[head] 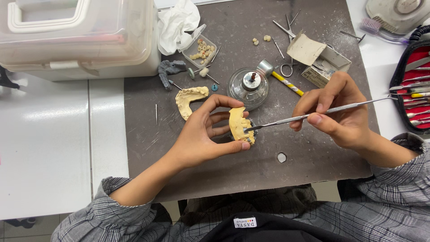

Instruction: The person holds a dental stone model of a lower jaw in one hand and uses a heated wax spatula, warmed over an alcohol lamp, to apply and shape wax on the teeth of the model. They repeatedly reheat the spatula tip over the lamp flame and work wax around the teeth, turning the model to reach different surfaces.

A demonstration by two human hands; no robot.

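My left hand [204, 132] grips a yellow plaster dental cast [238, 125] between thumb and fingers, held upright over the grey mat [313, 152]. My right hand [336, 110] holds a thin metal carving instrument [313, 114] like a pen. Its tip touches the cast near the teeth. A second yellow cast [190, 100] lies flat on the mat just behind my left hand.
A glass spirit lamp [249, 87] stands behind the cast. Scissors [286, 31], a small cardboard box [319, 58], a clear tray of loose teeth [200, 49] and a crumpled tissue [177, 22] lie at the back. A plastic storage box [76, 38] sits far left, a red tool case [414, 87] at right.
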